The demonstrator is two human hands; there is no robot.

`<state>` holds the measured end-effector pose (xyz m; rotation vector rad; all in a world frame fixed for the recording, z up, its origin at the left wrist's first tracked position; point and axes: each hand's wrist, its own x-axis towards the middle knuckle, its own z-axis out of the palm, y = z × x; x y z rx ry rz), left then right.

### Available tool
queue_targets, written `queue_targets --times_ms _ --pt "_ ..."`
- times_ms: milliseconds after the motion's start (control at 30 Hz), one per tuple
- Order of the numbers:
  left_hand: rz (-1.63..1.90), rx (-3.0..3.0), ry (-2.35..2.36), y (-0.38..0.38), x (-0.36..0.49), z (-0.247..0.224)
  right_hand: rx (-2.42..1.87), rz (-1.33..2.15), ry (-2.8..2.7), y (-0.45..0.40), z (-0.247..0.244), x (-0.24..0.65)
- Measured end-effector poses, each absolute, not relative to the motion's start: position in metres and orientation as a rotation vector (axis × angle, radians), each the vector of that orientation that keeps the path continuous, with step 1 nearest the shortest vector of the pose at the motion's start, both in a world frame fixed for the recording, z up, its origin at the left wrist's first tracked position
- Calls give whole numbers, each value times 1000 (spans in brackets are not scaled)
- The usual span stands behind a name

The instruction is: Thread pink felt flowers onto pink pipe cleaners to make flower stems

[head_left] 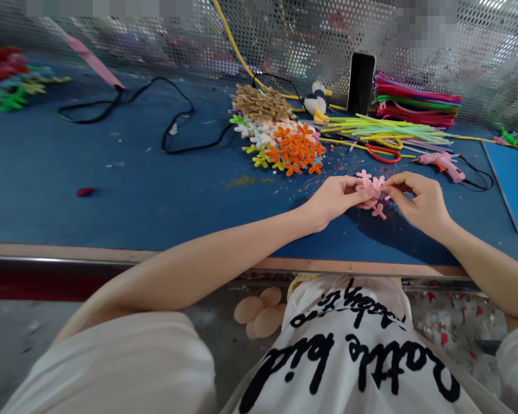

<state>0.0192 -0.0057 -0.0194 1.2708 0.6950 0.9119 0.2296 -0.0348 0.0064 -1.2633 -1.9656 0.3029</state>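
Flowers (378, 211) in fuzzy pink sit bunched between my hands, over the tabletop (155, 195) and near its front edge. My left hand (330, 201) grasps the bunch from one side, thumb laid across it; the fingers of my right hand (421, 201) pinch a bloom at the opposite side. Just beyond my left hand lies a heap of orange flowers (297, 150), with brown flowers (263, 103) behind. Past my right hand rest a pink glue gun (444, 167), loose yellow and green fuzzy stems (384, 129) and a mostly red bundle (416, 102). A phone (361, 83) stands upright near the perforated screen (198, 46).
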Motion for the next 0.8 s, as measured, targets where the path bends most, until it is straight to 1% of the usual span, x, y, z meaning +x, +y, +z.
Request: queue_targets --times_ms 100,267,533,633,733,767,800 --pt "956 1296 701 -5 19 -18 -1260 328 -1978 -32 5 230" --pt "914 1445 735 -6 19 -19 -1134 303 -2074 -31 3 229" --pt "931 1503 724 -4 19 -26 -1101 306 -2104 -32 3 230" --pt "914 1587 783 1 21 -31 -1167 411 -2095 -28 8 233" --pt "918 1554 815 3 27 -33 -1268 529 -2037 -6 14 242" --pt "921 1528 822 3 28 -33 -1313 520 -2042 7 17 246" --pt "920 1495 820 3 30 -32 -1392 421 -2059 21 19 250"
